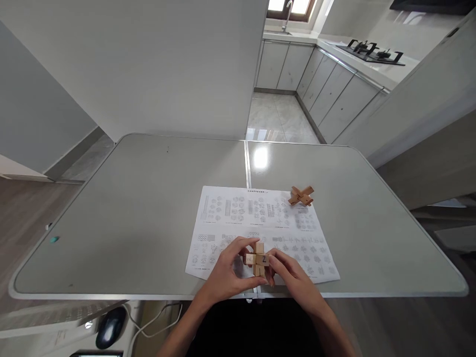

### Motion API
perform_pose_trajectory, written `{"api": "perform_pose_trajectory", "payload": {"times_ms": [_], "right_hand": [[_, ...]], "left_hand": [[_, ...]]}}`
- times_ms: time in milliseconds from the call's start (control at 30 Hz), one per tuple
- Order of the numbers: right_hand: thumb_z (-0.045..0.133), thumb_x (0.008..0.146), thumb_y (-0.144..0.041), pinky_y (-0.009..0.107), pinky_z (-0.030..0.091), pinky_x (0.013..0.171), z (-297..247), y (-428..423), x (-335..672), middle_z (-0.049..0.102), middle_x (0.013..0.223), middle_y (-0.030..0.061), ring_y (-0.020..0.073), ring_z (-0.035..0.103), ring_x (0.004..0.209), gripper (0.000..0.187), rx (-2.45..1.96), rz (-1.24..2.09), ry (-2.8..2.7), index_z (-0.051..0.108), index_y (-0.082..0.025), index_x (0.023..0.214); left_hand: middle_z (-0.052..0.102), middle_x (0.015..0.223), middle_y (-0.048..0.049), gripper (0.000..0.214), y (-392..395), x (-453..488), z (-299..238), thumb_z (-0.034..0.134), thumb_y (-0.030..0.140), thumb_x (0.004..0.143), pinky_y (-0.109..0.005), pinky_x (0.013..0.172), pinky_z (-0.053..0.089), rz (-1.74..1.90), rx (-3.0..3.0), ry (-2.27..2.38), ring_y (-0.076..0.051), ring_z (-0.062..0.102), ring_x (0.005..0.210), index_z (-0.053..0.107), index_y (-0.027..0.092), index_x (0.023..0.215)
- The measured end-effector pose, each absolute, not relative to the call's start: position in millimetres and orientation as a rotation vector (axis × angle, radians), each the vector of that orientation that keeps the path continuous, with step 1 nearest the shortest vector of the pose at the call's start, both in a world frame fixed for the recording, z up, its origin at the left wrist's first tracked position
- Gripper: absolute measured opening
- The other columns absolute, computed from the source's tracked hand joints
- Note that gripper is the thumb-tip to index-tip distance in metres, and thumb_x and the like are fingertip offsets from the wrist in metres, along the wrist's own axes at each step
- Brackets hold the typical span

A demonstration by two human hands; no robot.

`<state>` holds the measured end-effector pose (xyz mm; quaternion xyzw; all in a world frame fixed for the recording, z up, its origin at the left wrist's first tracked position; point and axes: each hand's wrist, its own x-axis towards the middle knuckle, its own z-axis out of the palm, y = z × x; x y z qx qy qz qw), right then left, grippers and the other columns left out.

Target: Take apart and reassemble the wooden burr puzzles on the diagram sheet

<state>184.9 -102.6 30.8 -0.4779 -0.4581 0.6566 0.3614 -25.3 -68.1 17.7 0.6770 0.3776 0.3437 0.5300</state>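
Observation:
Between both hands is a light wooden burr puzzle (262, 260) of interlocking blocks, with a handwritten "2" on the face toward me. My left hand (232, 267) grips it from the left, index finger on its top and thumb under its bottom. The fingers of my right hand (292, 277) are closed on its right side. Below the puzzle lies a white instruction sheet (219, 223) printed with many small diagrams. A second, darker wooden puzzle (301, 196) of crossed sticks rests on the sheet's upper right corner.
The grey folding table (148, 213) has a metal seam (247, 163) down its middle. A small teal object (54, 239) sits near its left edge. Below the table's front left are a black computer mouse (110, 327) and white cables (156, 320). A kitchen counter (372, 67) stands beyond.

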Motion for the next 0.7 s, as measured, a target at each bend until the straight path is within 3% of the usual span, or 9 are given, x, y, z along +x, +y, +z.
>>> {"api": "perform_pose_trajectory", "payload": {"times_ms": [167,333,500,567,700], "right_hand": [[0.065,0.098,-0.062,0.026,0.042,0.055,19,-95,193,0.055,0.072,-0.0016,0.0118,0.046,0.057,0.045,-1.225,1.628,-0.638,0.063,-0.020,0.082],[0.083,0.087,-0.046,0.018,0.038,0.041,11,-76,223,0.054,0.078,-0.0028,0.0077,0.042,0.054,0.030,-1.169,1.514,-0.310,0.067,-0.020,0.086],[0.086,0.085,-0.031,0.012,0.041,0.041,-5,-58,249,0.052,0.076,-0.0041,0.0055,0.041,0.053,0.020,-1.011,1.494,-0.109,0.071,-0.019,0.091],[0.084,0.086,-0.033,0.012,0.041,0.041,-9,-56,250,0.054,0.077,-0.0036,0.0059,0.042,0.053,0.020,-0.998,1.470,-0.106,0.072,-0.019,0.093],[0.074,0.093,-0.053,0.020,0.043,0.042,-7,-64,231,0.061,0.080,-0.0009,0.0104,0.048,0.055,0.035,-1.211,1.363,-0.326,0.073,-0.022,0.108]], "left_hand": [[0.061,0.134,-0.0026,0.083,-69,-22,11,0.089,0.031,0.082,-0.032,0.083,0.056,0.778,1.552,0.993,-0.014,0.062,0.085,0.044,0.040,0.152],[0.063,0.128,-0.0024,0.063,-68,-21,14,0.080,0.027,0.088,-0.032,0.082,0.057,0.749,1.562,1.018,-0.014,0.061,0.084,0.053,0.036,0.144],[0.066,0.121,-0.0031,0.047,-68,-20,18,0.074,0.026,0.092,-0.032,0.081,0.058,0.723,1.587,1.026,-0.014,0.062,0.084,0.059,0.032,0.135],[0.066,0.121,-0.0029,0.045,-68,-21,17,0.073,0.027,0.093,-0.031,0.081,0.058,0.710,1.589,1.034,-0.014,0.062,0.085,0.059,0.032,0.135],[0.069,0.113,-0.0022,0.036,-68,-21,12,0.069,0.030,0.096,-0.030,0.080,0.057,0.702,1.604,1.038,-0.014,0.062,0.084,0.062,0.030,0.131]]}}
